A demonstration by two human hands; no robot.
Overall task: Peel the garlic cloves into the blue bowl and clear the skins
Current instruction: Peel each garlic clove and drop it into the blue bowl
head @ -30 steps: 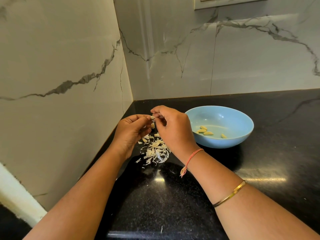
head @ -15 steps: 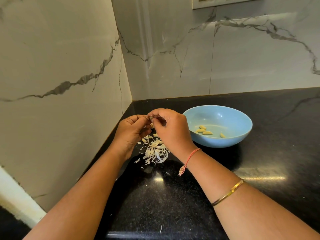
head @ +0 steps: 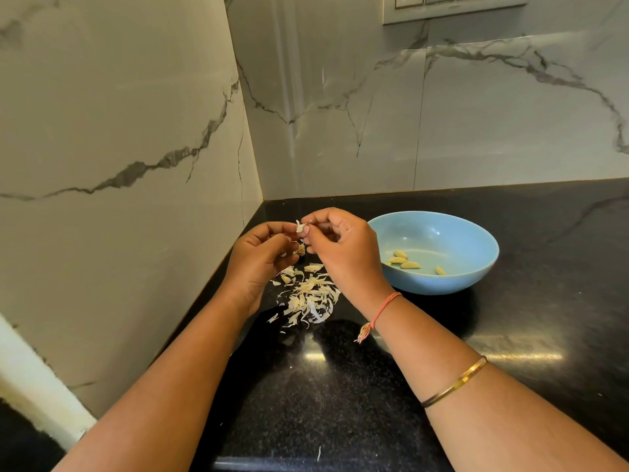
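Note:
Both hands meet over the black counter, just left of the blue bowl (head: 439, 284). My left hand (head: 260, 258) holds a small garlic piece (head: 301, 249) with its rooty end showing between the hands. My right hand (head: 343, 248) pinches a pale flake of skin (head: 300, 227) at the top of that piece. Several peeled yellow cloves (head: 403, 261) lie inside the bowl. A heap of papery garlic skins (head: 311, 298) lies on the counter below the hands, and one small clove (head: 285, 278) sits at the heap's left edge.
Marble-patterned walls close the corner on the left and behind. The black counter (head: 340, 386) stretches toward me and to the right of the bowl. A stray skin sliver (head: 319, 453) lies near the front edge. A switch panel (head: 452, 5) is high on the back wall.
My right hand has pulled a flake of skin up from the garlic piece. Both hands stay in the same spot above the heap.

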